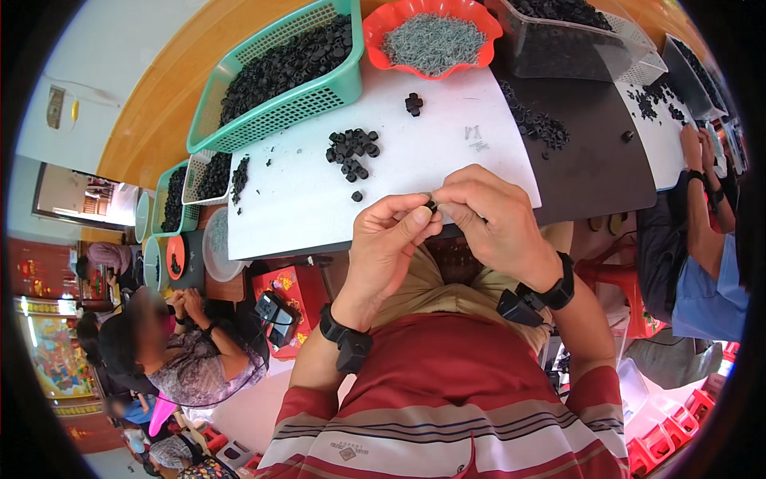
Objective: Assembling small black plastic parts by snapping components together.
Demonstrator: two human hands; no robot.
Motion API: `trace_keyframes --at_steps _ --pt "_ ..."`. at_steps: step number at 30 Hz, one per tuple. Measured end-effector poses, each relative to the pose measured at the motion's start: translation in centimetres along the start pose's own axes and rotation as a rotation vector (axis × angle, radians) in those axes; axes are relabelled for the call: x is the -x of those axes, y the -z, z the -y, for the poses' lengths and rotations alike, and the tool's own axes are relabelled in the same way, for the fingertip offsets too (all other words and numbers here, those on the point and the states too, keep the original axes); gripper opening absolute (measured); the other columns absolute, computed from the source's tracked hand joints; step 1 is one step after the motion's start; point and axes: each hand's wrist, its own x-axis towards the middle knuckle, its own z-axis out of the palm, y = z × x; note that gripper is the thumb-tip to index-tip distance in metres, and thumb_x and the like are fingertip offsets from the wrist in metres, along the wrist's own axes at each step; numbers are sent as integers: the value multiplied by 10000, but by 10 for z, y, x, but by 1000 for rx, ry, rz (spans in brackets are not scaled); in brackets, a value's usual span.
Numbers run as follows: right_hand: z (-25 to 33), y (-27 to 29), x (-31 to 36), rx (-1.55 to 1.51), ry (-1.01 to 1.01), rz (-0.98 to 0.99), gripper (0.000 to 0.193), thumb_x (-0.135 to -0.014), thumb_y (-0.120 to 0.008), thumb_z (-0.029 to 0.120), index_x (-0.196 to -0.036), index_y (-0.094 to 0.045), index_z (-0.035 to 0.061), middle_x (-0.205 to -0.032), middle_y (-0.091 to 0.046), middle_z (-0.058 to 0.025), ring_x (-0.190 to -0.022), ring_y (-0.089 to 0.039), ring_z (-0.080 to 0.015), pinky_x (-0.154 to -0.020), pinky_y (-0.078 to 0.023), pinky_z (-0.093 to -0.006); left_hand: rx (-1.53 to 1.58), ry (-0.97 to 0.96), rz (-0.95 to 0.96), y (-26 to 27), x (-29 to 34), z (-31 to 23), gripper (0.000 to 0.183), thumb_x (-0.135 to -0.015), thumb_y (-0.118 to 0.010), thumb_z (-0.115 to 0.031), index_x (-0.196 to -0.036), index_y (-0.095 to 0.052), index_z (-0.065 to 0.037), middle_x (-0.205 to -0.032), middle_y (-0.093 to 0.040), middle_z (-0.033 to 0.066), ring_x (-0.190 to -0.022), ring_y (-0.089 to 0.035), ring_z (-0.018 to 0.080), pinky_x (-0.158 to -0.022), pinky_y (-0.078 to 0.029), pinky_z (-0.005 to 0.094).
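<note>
My left hand point(384, 238) pinches a small black plastic part point(432, 206) between thumb and fingertips, just off the front edge of the white work sheet point(447, 144). The closed fingertips of my right hand point(496, 223) meet the same part from the other side. Whether they also hold a tiny piece is hidden. Beyond my hands, a loose cluster of black plastic parts point(351, 150) lies on the sheet, with one single part point(357, 195) closer to me. A smaller group of black pieces point(413, 104) sits farther back. A few thin metal screws or pins point(476, 139) lie to the right.
A green basket point(279, 116) of black parts and a red scalloped bowl point(493, 33) of metal pieces stand at the back. A clear bin point(558, 52) is back right, beside scattered black bits point(538, 124). Other people work at left point(199, 343) and right point(710, 255).
</note>
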Motion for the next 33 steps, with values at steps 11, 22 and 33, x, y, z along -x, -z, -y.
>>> trace_keyframes --at_steps 11,22,33 --pt "-7 4 7 -81 -59 33 189 -862 -721 -29 -1047 -739 3 -895 -624 -66 -757 -603 -155 -642 -481 -279 -55 14 -48 -5 2 3 128 -956 -669 -17 -1080 -698 -14 -1044 -727 108 -903 -715 176 -840 -615 309" --pt "-7 -1 14 -55 7 23 370 -766 -780 -63 -1122 -715 14 -1009 -614 -94 -734 -607 -156 -625 -497 -280 -3 47 -27 -6 6 5 139 -947 -677 -14 -1081 -688 -52 -1058 -720 86 -979 -689 174 -895 -567 349" --pt "-1 -5 10 32 22 77 439 -788 -734 -62 -1205 -706 71 -1016 -604 -80 -760 -633 -188 -655 -519 -303 19 105 -37 -9 6 -2 209 -965 -680 -81 -1168 -641 -54 -1002 -690 33 -900 -659 134 -839 -557 322"
